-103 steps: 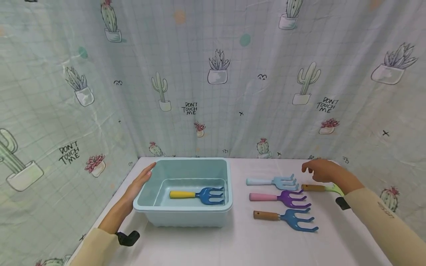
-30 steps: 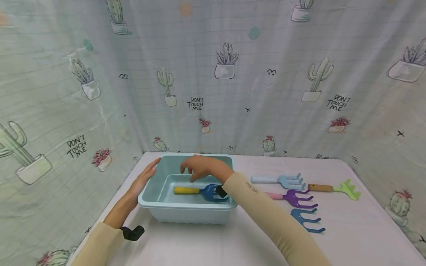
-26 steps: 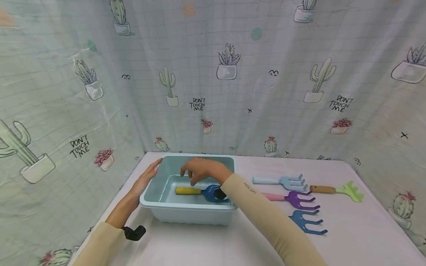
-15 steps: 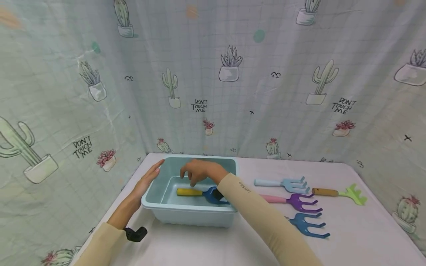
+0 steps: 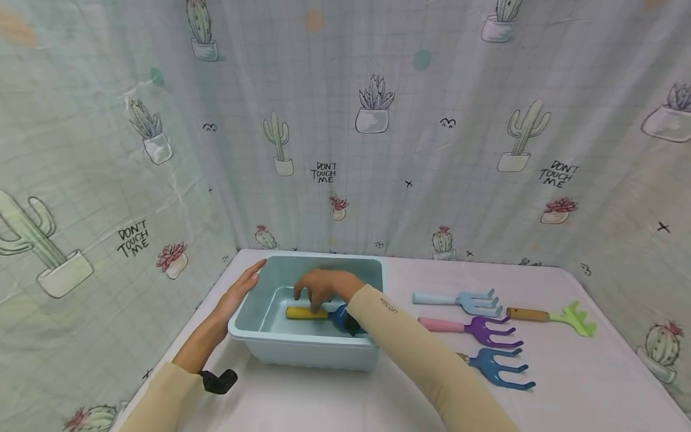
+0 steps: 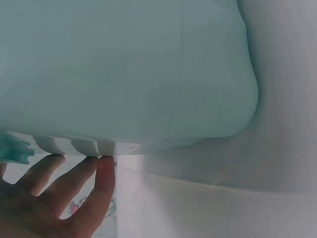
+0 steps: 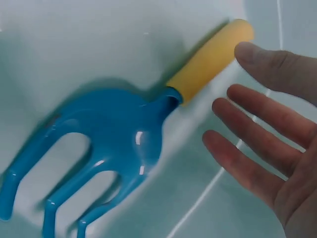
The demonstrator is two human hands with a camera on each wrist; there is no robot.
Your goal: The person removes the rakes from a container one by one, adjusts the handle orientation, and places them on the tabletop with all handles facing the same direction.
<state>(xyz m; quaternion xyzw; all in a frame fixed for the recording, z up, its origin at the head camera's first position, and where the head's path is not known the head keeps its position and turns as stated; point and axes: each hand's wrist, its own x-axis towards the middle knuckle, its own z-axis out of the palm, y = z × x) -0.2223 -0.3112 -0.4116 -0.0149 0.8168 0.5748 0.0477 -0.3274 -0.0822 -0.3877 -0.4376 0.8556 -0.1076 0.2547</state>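
Hovering right hand (image 7: 267, 144) — fingers spread, holding nothing — just beside yellow-handled fork (image 7: 148, 134) in tub (image 5: 302, 345).

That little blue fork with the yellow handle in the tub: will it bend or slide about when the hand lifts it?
The blue hand fork looks stiff: its glossy prongs hold their shape. That shine hints at a slippery head, while the matte yellow handle near the right hand probably grips better. Its flat prongs should keep it from rolling in the tub.

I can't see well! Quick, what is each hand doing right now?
Left hand: open, flat against the tub.
Right hand: open inside the tub, beside the rake, holding nothing.
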